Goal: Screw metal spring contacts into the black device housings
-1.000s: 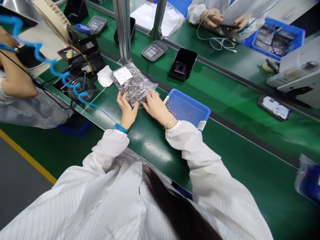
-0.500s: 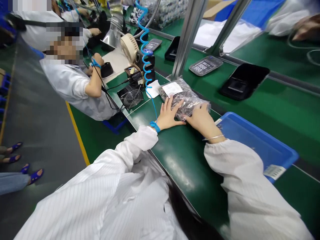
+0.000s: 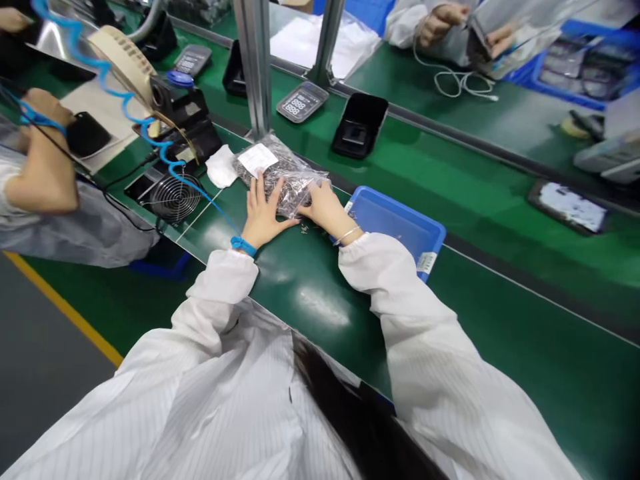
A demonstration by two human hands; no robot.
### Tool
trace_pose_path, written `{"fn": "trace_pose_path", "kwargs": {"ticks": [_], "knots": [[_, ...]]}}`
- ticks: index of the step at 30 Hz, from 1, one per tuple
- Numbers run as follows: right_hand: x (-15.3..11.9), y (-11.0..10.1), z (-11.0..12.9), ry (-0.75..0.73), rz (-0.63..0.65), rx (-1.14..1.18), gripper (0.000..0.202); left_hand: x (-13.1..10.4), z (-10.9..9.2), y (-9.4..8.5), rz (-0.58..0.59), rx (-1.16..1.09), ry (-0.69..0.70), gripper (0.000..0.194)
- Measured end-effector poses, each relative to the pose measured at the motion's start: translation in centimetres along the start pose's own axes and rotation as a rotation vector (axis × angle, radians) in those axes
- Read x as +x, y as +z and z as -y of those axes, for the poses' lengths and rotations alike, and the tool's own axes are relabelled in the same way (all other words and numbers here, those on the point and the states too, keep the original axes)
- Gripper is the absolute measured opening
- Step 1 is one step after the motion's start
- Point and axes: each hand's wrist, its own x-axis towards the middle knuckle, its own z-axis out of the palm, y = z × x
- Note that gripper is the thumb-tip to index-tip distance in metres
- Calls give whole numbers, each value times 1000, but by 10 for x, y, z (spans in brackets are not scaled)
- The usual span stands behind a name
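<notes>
A clear plastic bag (image 3: 289, 175) full of small dark metal parts, perhaps screws, lies on the green bench with a white label on top. My left hand (image 3: 263, 217) rests with spread fingers against the bag's near left side, a blue wrist strap round its wrist. At the bag's right end, my right hand (image 3: 323, 208) has its fingers curled on the plastic; the fingertips are partly hidden. A few small metal pieces (image 3: 304, 229) lie on the bench below the right thumb. Right of that hand stands a shallow blue tray (image 3: 395, 217) with tiny bits in it.
A metal post (image 3: 254, 73) rises behind the bag. To the left are a fan (image 3: 175, 198), a coiled blue cord (image 3: 130, 110) and a co-worker's arm (image 3: 45, 153). Black housings (image 3: 360, 127) and a display panel (image 3: 303, 101) lie on the green belt beyond.
The camera has swung right, so everything sits further left and another person's hands show across the line. Small metal pieces now show on the bench by my right thumb. Both hands stay at the bag.
</notes>
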Motion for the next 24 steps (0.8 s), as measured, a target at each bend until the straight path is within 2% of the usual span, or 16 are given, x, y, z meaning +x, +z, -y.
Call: {"fn": "trace_pose_path", "kwargs": {"ticks": [5, 8, 11, 14, 19, 24], "knots": [[-13, -24, 1, -48, -6, 77, 42, 2, 0, 2, -11, -9, 7, 109], [-26, -38, 4, 7, 14, 106, 43, 3, 0, 3, -18, -59, 4, 112], [-35, -48, 2, 81, -24, 93, 44, 4, 0, 3, -26, -151, -12, 117], [-41, -55, -3, 89, -36, 82, 41, 3, 0, 4, -36, -222, -25, 119], [-51, -67, -5, 106, 26, 116, 28, 3, 1, 4, -47, -217, -24, 121], [-64, -85, 0, 133, 13, 210, 28, 2, 2, 7, -45, -211, -19, 122]]}}
